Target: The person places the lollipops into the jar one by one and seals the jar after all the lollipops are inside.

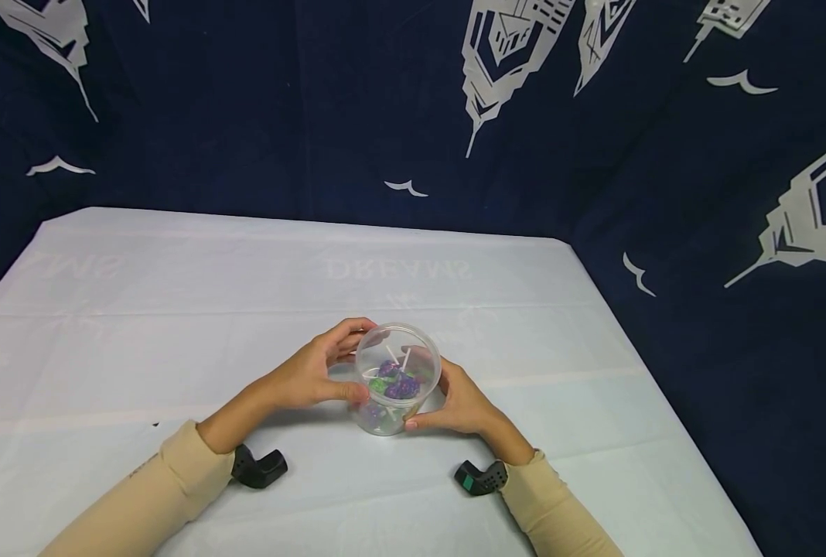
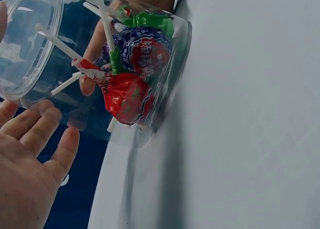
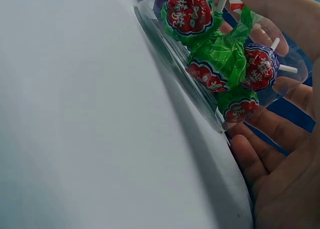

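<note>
A clear plastic jar (image 1: 385, 424) stands on the white cloth, its round top facing the head camera. Inside lie several wrapped lollipops (image 1: 402, 387) with white sticks. The left wrist view shows a red lollipop (image 2: 127, 100) beside purple and green ones, and the right wrist view shows green lollipops (image 3: 215, 64) near the base. My left hand (image 1: 319, 375) holds the jar's left side high up, thumb in front and fingers behind. On the right side, lower down, my right hand (image 1: 460, 402) grips the wall, with its far fingers partly seen through the plastic.
A white cloth (image 1: 176, 333) with faint lettering covers the table. Dark blue fabric (image 1: 281, 116) with white building shapes hangs behind and to the right. Black wrist devices (image 1: 258, 468) sit at both sleeve cuffs. One small dark speck lies left of the left forearm.
</note>
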A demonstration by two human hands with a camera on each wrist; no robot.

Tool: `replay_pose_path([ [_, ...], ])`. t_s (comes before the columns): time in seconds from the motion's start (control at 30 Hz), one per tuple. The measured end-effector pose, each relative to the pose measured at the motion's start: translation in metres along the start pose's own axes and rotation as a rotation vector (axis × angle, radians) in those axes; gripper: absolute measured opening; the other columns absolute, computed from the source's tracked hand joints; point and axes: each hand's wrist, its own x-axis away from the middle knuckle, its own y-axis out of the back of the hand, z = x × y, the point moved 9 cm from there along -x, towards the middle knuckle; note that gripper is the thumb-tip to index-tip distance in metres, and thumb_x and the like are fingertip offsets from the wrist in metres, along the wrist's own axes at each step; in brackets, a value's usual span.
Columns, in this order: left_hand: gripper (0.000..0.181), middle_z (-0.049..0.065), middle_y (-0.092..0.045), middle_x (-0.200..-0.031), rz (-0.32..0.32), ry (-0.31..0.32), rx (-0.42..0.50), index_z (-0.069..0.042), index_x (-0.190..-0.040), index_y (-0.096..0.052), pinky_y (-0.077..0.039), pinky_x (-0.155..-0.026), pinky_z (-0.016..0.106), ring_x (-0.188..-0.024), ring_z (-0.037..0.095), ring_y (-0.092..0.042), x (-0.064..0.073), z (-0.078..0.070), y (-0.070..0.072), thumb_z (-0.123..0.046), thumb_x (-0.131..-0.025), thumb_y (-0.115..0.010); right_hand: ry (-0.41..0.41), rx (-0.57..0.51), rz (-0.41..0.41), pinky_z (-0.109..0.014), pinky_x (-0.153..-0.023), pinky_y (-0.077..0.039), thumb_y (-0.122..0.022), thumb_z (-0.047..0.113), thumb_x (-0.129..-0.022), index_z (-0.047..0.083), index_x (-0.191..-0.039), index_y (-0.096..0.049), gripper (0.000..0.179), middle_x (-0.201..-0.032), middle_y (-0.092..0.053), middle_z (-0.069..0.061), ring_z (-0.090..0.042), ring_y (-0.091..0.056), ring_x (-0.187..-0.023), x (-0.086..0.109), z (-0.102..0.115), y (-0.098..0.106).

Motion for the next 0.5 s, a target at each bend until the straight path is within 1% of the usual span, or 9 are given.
replay_pose_path([
  [0.13, 0.074, 0.024, -0.051, -0.140, -0.007, -0.010, -0.007, 0.001, -0.142, -0.035, -0.038, -0.105, 0.059, -0.130, 0.048, -0.045, 0.001, -0.001, 0.002, -0.021, -0.086, -0.079, 0.003, -0.004, 0.003, -0.034, -0.114, -0.032, -0.091, 0.001, -0.065, -0.002, -0.144, -0.042, 0.094, -0.136, -0.056, -0.016, -0.025, -0.048, -0.132, -0.003, 0.000, -0.001],
  [0.23, 0.078, 0.025, -0.048, -0.141, -0.021, -0.017, -0.020, 0.002, -0.144, -0.035, -0.037, -0.105, 0.061, -0.132, 0.046, -0.043, 0.002, -0.001, 0.003, -0.024, -0.085, -0.079, -0.001, 0.005, -0.001, -0.034, -0.114, -0.032, -0.091, 0.000, -0.064, -0.002, -0.144, -0.042, 0.094, -0.136, -0.056, -0.016, -0.024, -0.048, -0.131, -0.003, 0.000, -0.001],
  [0.3, 0.081, 0.023, -0.047, -0.142, -0.020, -0.029, -0.036, 0.002, -0.146, -0.034, -0.036, -0.105, 0.062, -0.131, 0.047, -0.043, 0.002, -0.001, 0.001, -0.025, -0.084, -0.078, -0.008, 0.017, -0.001, -0.034, -0.114, -0.033, -0.091, -0.001, -0.064, -0.002, -0.145, -0.041, 0.094, -0.136, -0.056, -0.016, -0.024, -0.048, -0.132, -0.003, 0.001, -0.001],
  [0.4, 0.089, 0.019, -0.044, -0.145, -0.003, -0.035, -0.086, 0.000, -0.151, -0.028, -0.035, -0.106, 0.063, -0.132, 0.046, -0.043, 0.001, -0.002, -0.004, -0.027, -0.082, -0.079, -0.044, 0.076, 0.026, -0.035, -0.114, -0.033, -0.091, 0.004, -0.068, -0.002, -0.146, -0.040, 0.094, -0.139, -0.055, -0.013, -0.024, -0.047, -0.133, 0.000, 0.005, 0.002],
  [0.43, 0.092, 0.018, -0.043, -0.147, 0.011, -0.033, -0.102, -0.001, -0.152, -0.025, -0.035, -0.106, 0.063, -0.132, 0.046, -0.042, 0.001, -0.003, -0.007, -0.027, -0.082, -0.079, -0.065, 0.110, 0.040, -0.036, -0.113, -0.033, -0.091, 0.008, -0.069, -0.001, -0.147, -0.039, 0.094, -0.140, -0.055, -0.011, -0.024, -0.047, -0.133, 0.003, 0.006, 0.004],
  [0.5, 0.099, 0.017, -0.039, -0.151, 0.032, -0.010, -0.166, -0.003, -0.155, -0.018, -0.035, -0.107, 0.061, -0.136, 0.043, -0.039, 0.003, -0.002, -0.013, -0.029, -0.082, -0.079, -0.108, 0.195, 0.071, -0.038, -0.112, -0.035, -0.091, 0.017, -0.072, 0.002, -0.148, -0.039, 0.094, -0.140, -0.055, -0.006, -0.023, -0.048, -0.132, 0.008, 0.011, 0.010],
])
